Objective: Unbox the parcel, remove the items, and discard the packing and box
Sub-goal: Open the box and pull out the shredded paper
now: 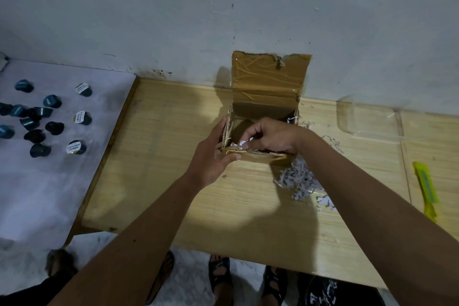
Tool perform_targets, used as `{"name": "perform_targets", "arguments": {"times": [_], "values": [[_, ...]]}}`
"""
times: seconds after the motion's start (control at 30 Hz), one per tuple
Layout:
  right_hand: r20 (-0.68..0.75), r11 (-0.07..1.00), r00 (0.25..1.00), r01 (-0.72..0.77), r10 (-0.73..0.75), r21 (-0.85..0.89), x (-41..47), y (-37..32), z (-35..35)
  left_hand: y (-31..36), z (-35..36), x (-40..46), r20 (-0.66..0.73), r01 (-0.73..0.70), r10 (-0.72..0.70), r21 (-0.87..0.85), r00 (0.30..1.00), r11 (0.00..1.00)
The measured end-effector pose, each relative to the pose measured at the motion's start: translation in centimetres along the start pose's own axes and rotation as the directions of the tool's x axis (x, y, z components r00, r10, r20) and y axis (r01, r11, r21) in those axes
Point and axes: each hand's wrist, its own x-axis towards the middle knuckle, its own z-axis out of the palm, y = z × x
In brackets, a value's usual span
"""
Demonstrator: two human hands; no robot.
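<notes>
Fingers (244,134) of our right hand (270,135) pinch white shredded paper (242,143) inside the small brown cardboard box (263,117), which our left hand (213,154) grips at nine o'clock to steady it.

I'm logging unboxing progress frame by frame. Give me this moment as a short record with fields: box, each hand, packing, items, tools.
box: cardboard box on the wooden table, lid flap up against the wall
left hand: left hand grips the box's near-left corner
right hand: right hand reaches inside, pinching shredded paper
packing: shredded paper pile on the table right of the box
items: dark capsules scattered on the white sheet, far left
tools: yellow box cutter at the table's right edge
</notes>
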Motion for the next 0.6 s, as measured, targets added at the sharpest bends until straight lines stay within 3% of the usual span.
{"name": "perform_targets", "arguments": {"times": [0.33, 0.6], "values": [[-0.155, 0.983, 0.987, 0.058, -0.031, 0.172, -9.0, 2.0, -4.9, -0.5, 0.3, 0.3, -0.008, 0.055, -0.054, 0.067, 0.998, 0.996], [-0.335, 0.988, 0.938, -0.037, 0.087, 0.151, -15.5, 7.2, -3.9, -0.4, 0.3, 0.1, 0.001, 0.113, -0.114, 0.077, 0.994, 0.991]]}}
